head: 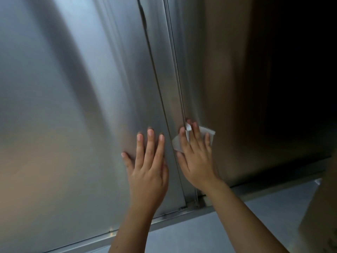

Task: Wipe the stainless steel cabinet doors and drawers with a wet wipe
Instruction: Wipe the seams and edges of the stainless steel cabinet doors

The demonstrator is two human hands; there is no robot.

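Stainless steel cabinet doors are filling the head view, with a narrow centre strip running top to bottom between them and serving as the dividing line. To the left of the strip, the left door is catching pale, streaky reflections. To the right of it, the right door is falling away into deep shadow.

A person's left hand is resting flat on the left door just beside the strip, its fingers lying straight and fanned wide, holding nothing. The right hand is pressing a white wet wipe against the right door, right at the strip's right edge. Its fingers are lying straight and slightly spread over the wipe, and a small fold of the wipe is poking up between two of them. Crumpled edges of the wipe are showing on both sides of the hand, one reaching back toward the strip.

Below the strip's lower end, a bottom rail is running under both doors, and a grey-blue surface is lying below it. Both bare forearms are reaching up from the bottom edge.
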